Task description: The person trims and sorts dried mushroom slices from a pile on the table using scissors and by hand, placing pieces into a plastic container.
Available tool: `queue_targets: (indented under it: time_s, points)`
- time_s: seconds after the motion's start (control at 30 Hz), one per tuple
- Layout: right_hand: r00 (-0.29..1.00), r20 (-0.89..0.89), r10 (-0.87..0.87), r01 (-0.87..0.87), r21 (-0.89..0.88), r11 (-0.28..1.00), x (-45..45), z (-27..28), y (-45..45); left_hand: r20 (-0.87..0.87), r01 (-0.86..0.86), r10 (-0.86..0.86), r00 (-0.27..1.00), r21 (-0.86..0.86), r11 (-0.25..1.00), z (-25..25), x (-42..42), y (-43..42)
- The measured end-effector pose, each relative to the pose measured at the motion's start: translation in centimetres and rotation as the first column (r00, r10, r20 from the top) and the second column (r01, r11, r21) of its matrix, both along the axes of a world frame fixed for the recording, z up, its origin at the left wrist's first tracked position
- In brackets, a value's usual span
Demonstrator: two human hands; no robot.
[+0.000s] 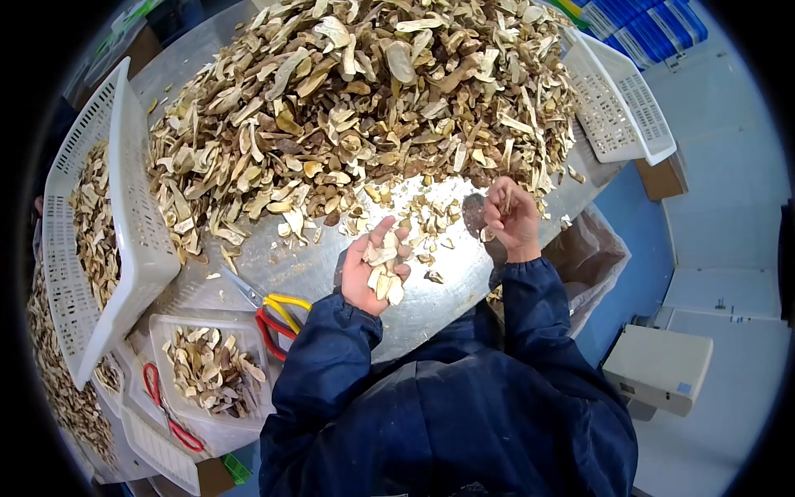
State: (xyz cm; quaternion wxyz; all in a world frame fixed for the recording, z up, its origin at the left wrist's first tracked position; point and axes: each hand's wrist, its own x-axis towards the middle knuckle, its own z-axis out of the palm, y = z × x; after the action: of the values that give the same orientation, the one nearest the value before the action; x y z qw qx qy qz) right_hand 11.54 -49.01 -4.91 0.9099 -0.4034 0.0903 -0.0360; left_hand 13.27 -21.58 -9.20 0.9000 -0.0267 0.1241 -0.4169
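Note:
Dried mushroom slices lie in the palm of my left hand, which faces up with the fingers curled around them. My right hand is raised over the table's front edge, its fingers pinched together. A thin brownish piece seems to stick out between those fingertips, probably a mushroom slice. Small mushroom bits are scattered on the metal table between both hands. Behind them rises a large heap of dried mushroom slices.
Scissors with red and yellow handles lie left of my left hand. Nearby are a clear tray of slices and red-handled scissors. White baskets stand left and right. A lined bin sits below, right.

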Motion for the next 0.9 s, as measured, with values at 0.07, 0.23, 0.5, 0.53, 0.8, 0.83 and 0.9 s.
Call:
queue_targets:
  time_s: [0.07, 0.23, 0.5, 0.53, 0.8, 0.83, 0.9]
  points:
    - [0.998, -0.054, -0.041, 0.04, -0.017, 0.999, 0.6, 0.7, 0.3, 0.003, 0.001, -0.001, 1.0, 0.008, 1.0, 0.0, 0.0, 0.0]
    - [0.998, 0.003, -0.07, 0.004, -1.0, 0.014, 3.2, 0.3, 3.4, 0.004, 0.008, -0.008, 1.0, 0.022, 1.0, 0.0, 0.1, 0.0]
    - [0.996, 0.084, 0.033, 0.084, -0.996, 0.004, 4.8, -0.9, 3.7, 0.035, 0.0, 0.002, 0.999, -0.032, 0.999, -0.8, 0.0, 0.0]
    - [0.994, -0.085, -0.063, -0.053, -0.915, 0.399, 4.3, -0.4, 4.1, 0.032, -0.002, 0.003, 0.999, -0.028, 1.0, -0.8, 0.0, 0.0]
    - [0.995, -0.099, 0.013, 0.021, 0.332, 0.943, 1.5, -0.9, 0.0, 0.005, -0.004, 0.004, 1.0, -0.035, 0.999, -0.4, 0.1, -0.1]
    - [0.986, -0.168, -0.008, 0.059, 0.303, 0.951, 1.7, -0.7, 0.1, 0.001, -0.002, 0.002, 1.0, -0.028, 1.0, -0.4, 0.1, 0.0]
    - [0.966, -0.259, -0.011, 0.05, 0.145, 0.988, 2.1, 0.1, 0.7, 0.026, 0.002, 0.0, 1.0, -0.092, 0.996, -0.8, 0.1, 0.0]
